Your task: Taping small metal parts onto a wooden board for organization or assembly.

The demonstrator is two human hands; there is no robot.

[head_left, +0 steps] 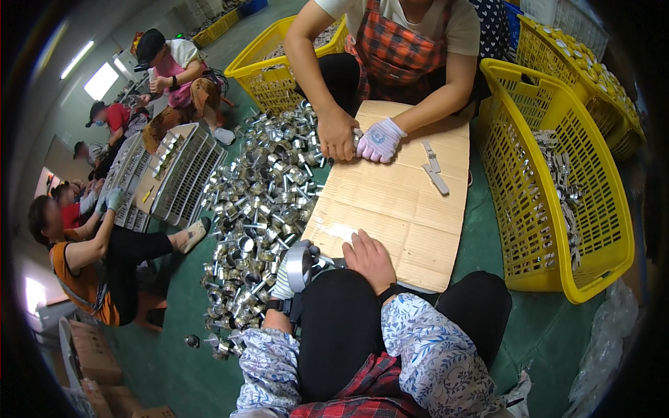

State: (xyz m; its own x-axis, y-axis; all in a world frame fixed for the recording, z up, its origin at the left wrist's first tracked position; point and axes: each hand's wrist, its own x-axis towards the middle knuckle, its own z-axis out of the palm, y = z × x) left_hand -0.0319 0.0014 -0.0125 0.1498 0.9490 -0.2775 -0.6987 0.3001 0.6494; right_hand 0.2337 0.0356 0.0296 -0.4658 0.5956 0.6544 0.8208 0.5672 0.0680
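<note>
My left hand [282, 279], in a striped glove, grips a round metal cup [299, 269] above the edge of the metal pile. The cup's short stem points toward my right hand, beside a small dark piece [339, 263] whose kind I cannot make out. My bare right hand [369, 259] rests with fingers stretched on the near left part of a cardboard sheet [390, 209]; its thumb is hidden. Two flat grey metal strips [435, 174] lie farther up the cardboard. Left of it, many similar cups with stems [254, 202] are heaped on the green floor.
Across the cardboard, a co-worker's bare hand [339, 136] and gloved hand [380, 141] meet around a small metal part. A yellow crate [557, 279] holding metal strips stands at right, another yellow crate [261, 73] at the back. Other people sit at left beside grey crates [187, 177].
</note>
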